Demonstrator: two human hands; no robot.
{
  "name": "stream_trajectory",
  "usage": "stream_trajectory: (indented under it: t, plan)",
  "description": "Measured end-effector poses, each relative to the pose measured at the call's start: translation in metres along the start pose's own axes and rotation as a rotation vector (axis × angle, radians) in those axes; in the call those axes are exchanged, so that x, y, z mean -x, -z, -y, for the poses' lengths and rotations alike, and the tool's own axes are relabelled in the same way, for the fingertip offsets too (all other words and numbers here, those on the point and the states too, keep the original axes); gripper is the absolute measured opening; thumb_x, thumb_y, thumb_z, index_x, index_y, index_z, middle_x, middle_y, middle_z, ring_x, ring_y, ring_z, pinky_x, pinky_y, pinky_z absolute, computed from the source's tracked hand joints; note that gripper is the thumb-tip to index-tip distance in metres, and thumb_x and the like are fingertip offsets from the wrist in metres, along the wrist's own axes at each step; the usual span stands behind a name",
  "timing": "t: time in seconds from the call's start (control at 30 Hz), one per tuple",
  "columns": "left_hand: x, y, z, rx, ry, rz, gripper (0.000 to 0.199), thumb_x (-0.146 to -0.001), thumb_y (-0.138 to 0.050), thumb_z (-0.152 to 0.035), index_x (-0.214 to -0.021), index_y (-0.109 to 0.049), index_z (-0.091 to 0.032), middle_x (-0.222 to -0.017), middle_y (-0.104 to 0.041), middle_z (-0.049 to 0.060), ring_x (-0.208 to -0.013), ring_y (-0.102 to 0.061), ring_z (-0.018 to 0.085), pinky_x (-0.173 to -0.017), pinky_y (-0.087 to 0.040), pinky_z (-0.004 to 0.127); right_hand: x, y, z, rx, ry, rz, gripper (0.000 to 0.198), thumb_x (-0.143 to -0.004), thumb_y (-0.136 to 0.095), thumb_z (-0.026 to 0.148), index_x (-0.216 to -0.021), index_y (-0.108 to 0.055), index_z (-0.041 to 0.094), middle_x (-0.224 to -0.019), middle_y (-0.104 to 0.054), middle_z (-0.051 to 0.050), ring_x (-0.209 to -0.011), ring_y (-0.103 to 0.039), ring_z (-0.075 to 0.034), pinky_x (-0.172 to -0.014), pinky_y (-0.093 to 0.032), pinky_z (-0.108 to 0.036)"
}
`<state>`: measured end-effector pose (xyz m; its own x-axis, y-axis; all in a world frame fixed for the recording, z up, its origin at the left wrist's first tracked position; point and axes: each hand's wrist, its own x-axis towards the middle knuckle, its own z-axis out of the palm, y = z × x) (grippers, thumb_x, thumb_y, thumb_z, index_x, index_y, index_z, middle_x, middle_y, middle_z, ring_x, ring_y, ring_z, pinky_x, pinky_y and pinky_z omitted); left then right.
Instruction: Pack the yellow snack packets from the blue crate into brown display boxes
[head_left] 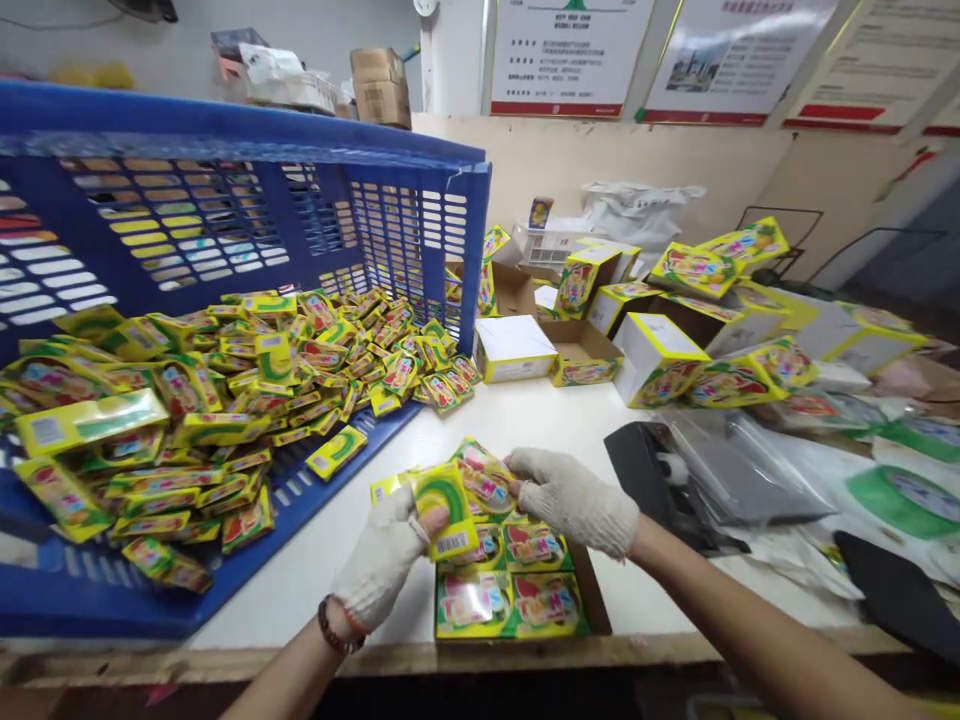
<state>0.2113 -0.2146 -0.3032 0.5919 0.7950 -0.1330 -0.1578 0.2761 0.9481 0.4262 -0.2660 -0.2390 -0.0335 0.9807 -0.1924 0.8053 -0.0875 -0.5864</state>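
Observation:
My left hand (386, 555), in a white knitted glove, grips a small yellow-green candy box (444, 505), its barcode side facing up. Another yellow box end pokes out behind that hand. My right hand (574, 498), gloved too, has its fingers closed on the edge of a second candy box (484, 478), tilted with its fruit print up. Below both hands lies an open display carton (596, 600) near the table's front edge. Rows of candy boxes (472, 603) lie flat inside it; the hands partly cover its far end.
A blue plastic crate (300, 470) on its side at left spills many candy boxes (247, 400). Open and folded cartons (660, 360) stack along the back right. A black tape dispenser (649, 470) and clear plastic sheets (739, 470) lie at right.

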Motion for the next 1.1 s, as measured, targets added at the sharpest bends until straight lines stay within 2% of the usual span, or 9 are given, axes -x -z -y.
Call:
stream_trajectory:
  t: [0.1, 0.17, 0.37, 0.53, 0.77, 0.87, 0.93, 1.03, 1.1]
  plan:
    - [0.002, 0.007, -0.002, 0.058, 0.028, -0.192, 0.047, -0.074, -0.073, -0.043, -0.110, -0.061, -0.016, -0.105, -0.070, 0.009, -0.088, -0.069, 0.023, -0.075, -0.058, 0.034, 0.015, 0.008, -0.014, 0.355, -0.031, 0.007, 0.023, -0.082, -0.048, 0.017, -0.097, -0.065, 0.017, -0.091, -0.070, -0.008, -0.082, -0.064, -0.020, -0.068, -0.042, -0.027]
    - [0.005, 0.008, -0.003, 0.124, 0.065, -0.256, 0.049, -0.073, -0.074, -0.042, -0.112, -0.059, -0.017, -0.105, -0.070, 0.008, -0.087, -0.069, 0.023, -0.071, -0.058, 0.032, 0.025, 0.009, -0.021, 0.523, -0.044, 0.124, 0.024, -0.082, -0.049, 0.015, -0.098, -0.066, 0.017, -0.093, -0.071, -0.010, -0.084, -0.065, -0.021, -0.069, -0.042, -0.027]
    - [0.014, -0.024, 0.005, 0.301, 0.211, -0.152, 0.049, -0.077, -0.071, -0.034, -0.120, -0.054, -0.019, -0.113, -0.068, 0.010, -0.094, -0.069, 0.024, -0.080, -0.060, 0.038, 0.024, 0.010, -0.019, 0.607, 0.038, 0.551, 0.026, -0.080, -0.053, 0.010, -0.096, -0.073, 0.016, -0.094, -0.074, -0.010, -0.080, -0.067, -0.020, -0.064, -0.044, -0.026]
    - [0.013, -0.041, 0.023, 0.310, 0.258, -0.083, 0.044, -0.081, -0.065, -0.034, -0.121, -0.052, -0.021, -0.118, -0.066, 0.009, -0.101, -0.067, 0.024, -0.086, -0.059, 0.041, 0.001, -0.017, -0.016, 0.755, -0.009, 0.773, 0.024, -0.065, -0.068, 0.006, -0.088, -0.075, 0.006, -0.084, -0.074, -0.017, -0.077, -0.070, -0.027, -0.065, -0.051, -0.032]
    - [0.011, -0.038, 0.026, 0.234, 0.253, -0.066, 0.053, -0.080, -0.066, -0.036, -0.127, -0.049, -0.023, -0.120, -0.066, 0.010, -0.102, -0.067, 0.025, -0.087, -0.058, 0.042, -0.002, -0.059, -0.029, 0.755, -0.072, 0.677, 0.033, -0.053, -0.078, 0.009, -0.086, -0.074, 0.013, -0.095, -0.074, -0.016, -0.092, -0.069, -0.029, -0.078, -0.053, -0.037]
    - [0.012, -0.037, 0.023, 0.242, 0.237, -0.067, 0.051, -0.079, -0.067, -0.038, -0.125, -0.052, -0.022, -0.116, -0.067, 0.009, -0.100, -0.068, 0.025, -0.085, -0.058, 0.042, 0.000, -0.051, -0.025, 0.712, -0.069, 0.653, 0.028, -0.058, -0.077, 0.009, -0.085, -0.074, 0.010, -0.094, -0.073, -0.018, -0.092, -0.069, -0.031, -0.077, -0.053, -0.038]
    - [0.012, -0.036, 0.022, 0.251, 0.220, -0.073, 0.053, -0.079, -0.067, -0.038, -0.126, -0.050, -0.023, -0.117, -0.067, 0.009, -0.100, -0.067, 0.025, -0.083, -0.059, 0.041, 0.000, -0.037, -0.023, 0.664, -0.052, 0.603, 0.019, -0.071, -0.070, 0.016, -0.089, -0.073, 0.010, -0.094, -0.073, -0.017, -0.091, -0.069, -0.029, -0.077, -0.052, -0.035]
    - [0.010, -0.039, 0.021, 0.258, 0.154, -0.066, 0.057, -0.078, -0.068, -0.039, -0.130, -0.047, -0.024, -0.117, -0.066, 0.008, -0.101, -0.066, 0.024, -0.083, -0.059, 0.039, -0.001, -0.016, -0.023, 0.314, 0.001, 0.371, 0.032, -0.094, -0.041, 0.027, -0.106, -0.067, 0.012, -0.100, -0.071, -0.012, -0.085, -0.068, -0.020, -0.070, -0.051, -0.028]
    - [0.007, -0.045, 0.020, 0.270, 0.106, -0.017, 0.055, -0.080, -0.065, -0.040, -0.130, -0.048, -0.024, -0.118, -0.066, 0.008, -0.102, -0.065, 0.024, -0.085, -0.057, 0.038, -0.002, -0.009, -0.022, -0.081, 0.065, 0.265, 0.040, -0.097, -0.031, 0.031, -0.118, -0.060, 0.012, -0.102, -0.069, -0.009, -0.080, -0.066, -0.016, -0.066, -0.051, -0.025]
